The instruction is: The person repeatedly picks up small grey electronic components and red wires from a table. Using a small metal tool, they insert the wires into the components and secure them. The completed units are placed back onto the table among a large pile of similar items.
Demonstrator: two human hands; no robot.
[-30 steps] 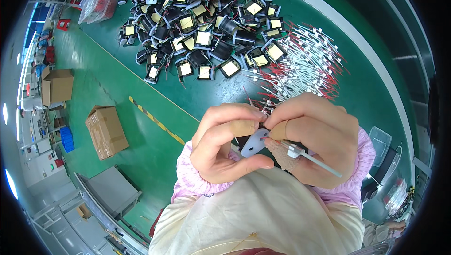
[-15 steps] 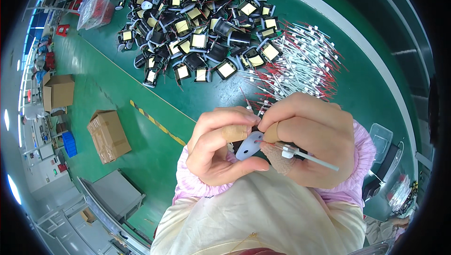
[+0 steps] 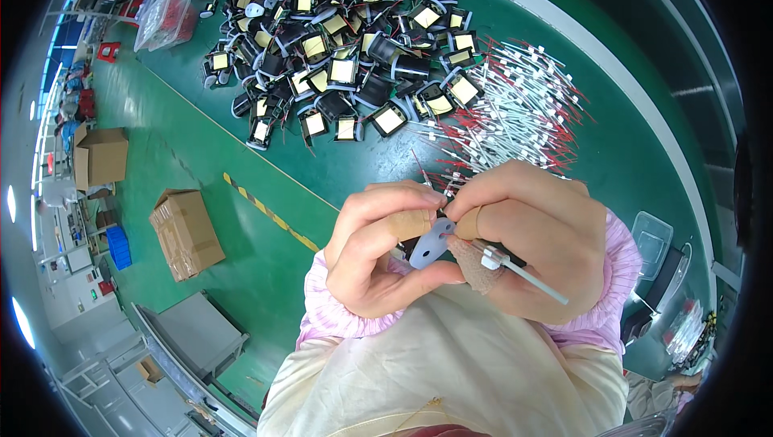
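My left hand is closed around a small device with a light grey-blue end cap; holes show in the cap. Most of the device's dark body lies hidden behind my fingers. My right hand is closed too, its fingertips pinching close to the cap. Across its fingers lies a cable lead with a white connector and a pale sleeve. A short red wire shows between the cap and my right thumb. Tan wraps cover some fingertips of both hands.
Beyond my hands, a large heap of black devices with pale yellow pads covers the green table. Beside it lies a pile of red-and-white leads. Clear plastic bins stand far left; a clear lidded box is at right. Cardboard boxes sit on the floor.
The cap has tilted a little more upright in my left hand. The lead's free end has swung slightly down and left; both hands stay in nearly the same place.
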